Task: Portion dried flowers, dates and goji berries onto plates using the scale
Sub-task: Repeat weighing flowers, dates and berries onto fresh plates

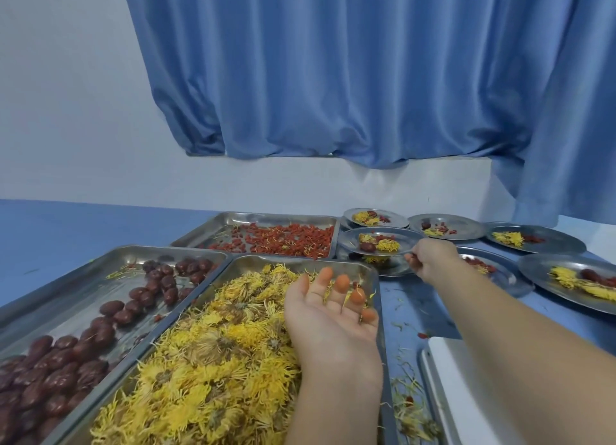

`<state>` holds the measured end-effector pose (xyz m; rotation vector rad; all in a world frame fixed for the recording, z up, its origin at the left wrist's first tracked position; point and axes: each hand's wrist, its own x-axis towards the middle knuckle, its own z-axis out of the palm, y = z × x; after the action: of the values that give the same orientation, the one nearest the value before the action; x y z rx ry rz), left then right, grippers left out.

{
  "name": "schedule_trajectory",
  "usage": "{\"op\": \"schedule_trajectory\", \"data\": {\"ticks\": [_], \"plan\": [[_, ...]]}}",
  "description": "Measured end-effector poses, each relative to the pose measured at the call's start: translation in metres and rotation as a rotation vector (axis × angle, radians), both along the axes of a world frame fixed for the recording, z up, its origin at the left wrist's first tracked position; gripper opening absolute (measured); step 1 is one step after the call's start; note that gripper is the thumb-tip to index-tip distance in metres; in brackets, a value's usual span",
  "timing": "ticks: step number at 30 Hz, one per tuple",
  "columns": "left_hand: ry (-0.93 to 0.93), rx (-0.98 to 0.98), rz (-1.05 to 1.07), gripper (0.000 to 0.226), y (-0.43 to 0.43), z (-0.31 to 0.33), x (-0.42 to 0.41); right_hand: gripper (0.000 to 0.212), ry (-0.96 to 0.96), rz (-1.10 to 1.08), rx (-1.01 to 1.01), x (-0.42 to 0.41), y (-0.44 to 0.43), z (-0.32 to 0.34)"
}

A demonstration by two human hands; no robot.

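Note:
My left hand lies palm up and open over the right side of the tray of yellow dried flowers, with nothing in it. My right hand reaches forward and grips the rim of a filled metal plate holding flowers, a date and goji berries; this plate sits above another plate. A tray of dark red dates is at the left, and a tray of goji berries is behind. The white scale shows at the lower right, partly hidden by my right forearm.
Several filled metal plates stand at the back right and right on the blue table. Loose petals and berries litter the table between flower tray and scale. A white wall and blue curtain close the far side.

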<state>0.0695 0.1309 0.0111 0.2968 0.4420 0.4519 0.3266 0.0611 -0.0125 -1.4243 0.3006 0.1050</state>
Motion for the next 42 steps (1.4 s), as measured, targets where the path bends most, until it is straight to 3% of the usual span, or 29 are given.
{"op": "schedule_trajectory", "data": {"ticks": [6,12,16,21,24,28,30,33,35,38,42], "plan": [[-0.012,-0.001,-0.002,0.034,-0.001,0.001,-0.001,0.03,0.041,0.073,-0.048,-0.002,-0.008,-0.005],[-0.018,0.033,-0.012,0.034,-0.001,-0.001,-0.001,0.033,0.032,0.204,-0.094,-0.011,-0.015,-0.001],[-0.012,0.098,-0.031,0.033,-0.004,0.0,-0.002,0.016,-0.012,0.251,-0.109,-0.016,-0.023,0.008],[-0.002,0.257,0.002,0.03,-0.006,0.001,-0.004,0.015,-0.066,0.339,-0.065,-0.04,-0.04,0.021],[-0.025,0.369,-0.008,0.026,-0.008,0.002,-0.006,0.008,-0.084,0.464,-0.144,-0.07,-0.059,0.035],[-0.039,0.61,-0.156,0.027,-0.015,0.004,-0.006,0.011,-0.176,0.513,-0.241,-0.116,-0.096,0.063],[-0.049,0.719,-0.273,0.031,-0.022,0.005,-0.007,0.008,-0.302,0.499,-0.377,-0.141,-0.122,0.075],[-0.062,0.832,-0.392,0.039,-0.032,0.008,-0.01,0.008,-0.682,0.318,-0.855,-0.175,-0.171,0.081],[-0.064,0.879,-0.425,0.041,-0.038,0.01,-0.014,0.009,-0.848,0.204,-0.973,-0.197,-0.204,0.075],[-0.072,0.888,-0.452,0.041,-0.05,0.013,-0.017,0.01,-0.937,0.084,-1.054,-0.219,-0.247,0.058],[-0.084,0.899,-0.468,0.037,-0.073,0.007,-0.017,0.021,-0.907,-0.031,-1.249,-0.227,-0.278,0.031]]}}
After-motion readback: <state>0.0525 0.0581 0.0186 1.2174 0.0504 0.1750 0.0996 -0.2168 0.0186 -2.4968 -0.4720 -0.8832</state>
